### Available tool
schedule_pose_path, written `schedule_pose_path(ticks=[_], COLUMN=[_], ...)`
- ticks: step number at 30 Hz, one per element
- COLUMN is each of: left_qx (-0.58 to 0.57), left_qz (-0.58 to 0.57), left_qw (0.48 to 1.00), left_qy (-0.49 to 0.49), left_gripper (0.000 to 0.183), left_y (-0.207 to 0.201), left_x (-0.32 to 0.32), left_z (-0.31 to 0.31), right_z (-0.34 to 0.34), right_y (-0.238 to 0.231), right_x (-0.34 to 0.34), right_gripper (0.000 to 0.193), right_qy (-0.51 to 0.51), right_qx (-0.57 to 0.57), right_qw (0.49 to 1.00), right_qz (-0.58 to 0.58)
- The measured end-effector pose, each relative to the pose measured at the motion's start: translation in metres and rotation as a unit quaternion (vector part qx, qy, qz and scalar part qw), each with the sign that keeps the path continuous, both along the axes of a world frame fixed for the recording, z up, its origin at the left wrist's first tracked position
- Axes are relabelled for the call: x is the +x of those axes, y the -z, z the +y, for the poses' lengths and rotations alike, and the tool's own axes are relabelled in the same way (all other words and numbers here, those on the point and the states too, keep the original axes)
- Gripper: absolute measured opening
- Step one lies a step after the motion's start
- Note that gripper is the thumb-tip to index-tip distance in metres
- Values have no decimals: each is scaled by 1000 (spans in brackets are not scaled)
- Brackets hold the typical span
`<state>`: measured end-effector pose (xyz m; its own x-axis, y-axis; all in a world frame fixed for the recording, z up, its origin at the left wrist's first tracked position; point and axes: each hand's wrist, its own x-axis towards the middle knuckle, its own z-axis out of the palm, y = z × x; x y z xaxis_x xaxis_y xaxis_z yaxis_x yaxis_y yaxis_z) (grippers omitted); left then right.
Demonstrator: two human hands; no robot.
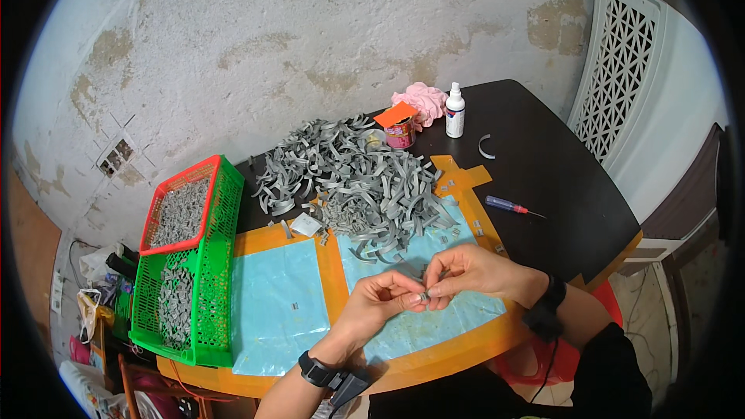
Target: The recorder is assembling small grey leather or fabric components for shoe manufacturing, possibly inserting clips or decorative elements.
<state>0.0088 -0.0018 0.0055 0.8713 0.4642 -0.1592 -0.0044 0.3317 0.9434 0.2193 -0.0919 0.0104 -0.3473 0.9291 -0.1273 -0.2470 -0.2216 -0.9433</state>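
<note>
My left hand [376, 306] and my right hand [473, 273] meet over the blue sheet [279, 306] near the table's front edge. Between their fingertips is a small grey piece [424, 296], pinched from both sides; its exact kind is too small to make out. Beyond my hands spreads a large heap of curved grey strips [353, 174]. Smaller grey pieces [349, 213] lie at the heap's near side. One more little grey piece [295, 306] rests on the blue sheet, left of my left hand.
At left, a red basket [213, 186] and a green basket [221, 287] hold many small grey pieces. A screwdriver [508, 205] lies right on the black table [535, 140]. A white spray bottle [455, 112], a can [400, 136] and a pink cloth [423, 101] stand behind. Orange tape [330, 271] borders the sheet.
</note>
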Motion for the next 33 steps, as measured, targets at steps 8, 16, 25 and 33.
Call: schedule_pose_path(ticks=[8,16,25,33], left_qx=[19,9,-31,-78], left_qz=[10,5,8,18], left_qw=[1000,1000,999,997], left_qy=[15,1,6,-12], left_gripper=[10,8,10,7], left_y=[0,3,3,1], left_x=[1,2,2,2], left_z=[-1,-1,3,3], right_z=[0,-1,-2,0], right_y=[6,6,8,12], right_x=[2,0,-10,-13], right_gripper=[15,15,11,7], right_qy=[2,16,84,73], right_qx=[10,20,72,177], right_qw=[1000,998,994,974], right_qz=[-18,-61,3,-119])
